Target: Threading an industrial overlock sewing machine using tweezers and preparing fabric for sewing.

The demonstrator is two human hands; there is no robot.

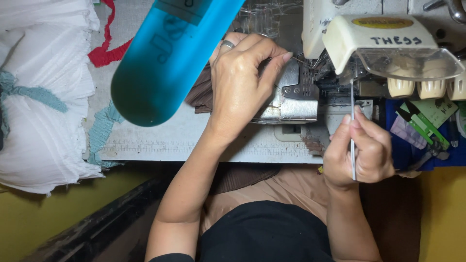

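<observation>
Head view: person at a sewing machine (383, 53).
Left hand (242, 82): fingertips pinch a thread near the needle, upper centre, keeping it taut.
Right hand (361, 153): closed around thin tweezers (353, 131), tip aimed up for threading.

Right hand (360, 153) holds tweezers (353, 131) — at sewing machine (388, 43).

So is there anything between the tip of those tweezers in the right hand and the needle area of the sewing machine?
Nothing visible blocks it. The right hand holds the thin tweezers upright, tip reaching just under the machine's clear guard. The left hand pinches a thread to the side, over the brown fabric.
</observation>
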